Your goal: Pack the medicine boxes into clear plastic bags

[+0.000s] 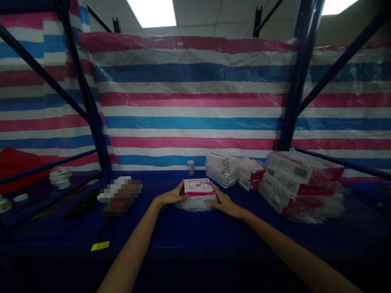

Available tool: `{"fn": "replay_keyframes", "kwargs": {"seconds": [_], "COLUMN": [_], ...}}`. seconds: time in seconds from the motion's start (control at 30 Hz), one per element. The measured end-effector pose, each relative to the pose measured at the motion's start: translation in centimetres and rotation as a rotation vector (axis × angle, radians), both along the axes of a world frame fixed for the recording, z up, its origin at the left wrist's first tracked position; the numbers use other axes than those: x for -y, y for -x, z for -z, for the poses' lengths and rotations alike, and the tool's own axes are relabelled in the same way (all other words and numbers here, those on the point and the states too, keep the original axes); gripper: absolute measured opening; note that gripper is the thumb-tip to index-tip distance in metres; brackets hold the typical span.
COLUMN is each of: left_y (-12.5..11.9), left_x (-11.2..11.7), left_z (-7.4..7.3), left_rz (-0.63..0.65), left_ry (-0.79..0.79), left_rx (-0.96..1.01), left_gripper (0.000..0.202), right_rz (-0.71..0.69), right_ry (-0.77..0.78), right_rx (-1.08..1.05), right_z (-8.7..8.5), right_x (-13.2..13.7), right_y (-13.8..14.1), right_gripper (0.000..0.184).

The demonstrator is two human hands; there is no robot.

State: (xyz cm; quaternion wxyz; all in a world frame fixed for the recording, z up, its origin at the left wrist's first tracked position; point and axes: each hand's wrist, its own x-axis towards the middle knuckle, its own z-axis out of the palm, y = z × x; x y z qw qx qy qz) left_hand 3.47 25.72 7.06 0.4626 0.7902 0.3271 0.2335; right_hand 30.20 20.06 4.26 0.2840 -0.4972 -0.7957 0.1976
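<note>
A pink-and-white printed carton (199, 188) lies in front of me, with crinkled clear plastic (197, 204) around its lower part. My left hand (171, 196) grips the left side of the carton, thumb toward the front. On the opposite side, my right hand (226, 202) holds the right edge, its thumb near the front corner. A small clear bottle with a pale cap (191, 168) stands just behind the carton. Whether one box or a short stack is under the printed top, I cannot tell.
White flat boxes (221, 167) and pink-and-white cartons (252, 173) stand at the back right. Plastic-wrapped cartons (301, 181) are stacked farther right. A blurred-out item (120, 196) lies left on the blue table (189, 236). White lidded jars (61, 178) stand beyond the blue rack post (97, 134).
</note>
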Motion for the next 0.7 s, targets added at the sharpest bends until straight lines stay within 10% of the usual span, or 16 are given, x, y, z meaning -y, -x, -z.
{"fn": "replay_keyframes", "kwargs": {"seconds": [0.3, 0.47, 0.7], "left_y": [0.1, -0.2, -0.4], "left_x": [0.2, 0.9, 0.7], "left_z": [-0.6, -0.6, 0.0], "left_rz": [0.074, 0.095, 0.102], "left_ry": [0.05, 0.092, 0.126], "left_rx": [0.057, 0.077, 0.104], "left_gripper": [0.096, 0.107, 0.113], "right_rz": [0.191, -0.063, 0.02], "right_ry": [-0.303, -0.511, -0.216], "right_rx": [0.228, 0.475, 0.076], "right_z": [-1.1, -2.0, -3.2], "right_x": [4.8, 7.2, 6.1], "right_y": [0.1, -0.5, -1.7], "right_gripper": [0.047, 0.025, 0.037]}}
